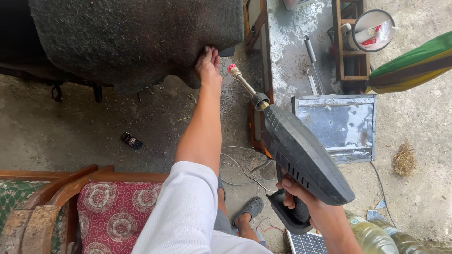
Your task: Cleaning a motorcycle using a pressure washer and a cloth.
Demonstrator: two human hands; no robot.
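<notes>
Left hand (208,66) grips dark mat (136,37); right hand (301,197) holds spray gun (301,155)

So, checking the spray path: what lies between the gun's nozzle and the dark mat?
Only the left hand, gripping the mat edge beside the nozzle, per the head view.

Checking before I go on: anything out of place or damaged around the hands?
A small black flat object lies loose on the concrete floor, and thin white wires trail untidily beside the sandalled foot.
</notes>
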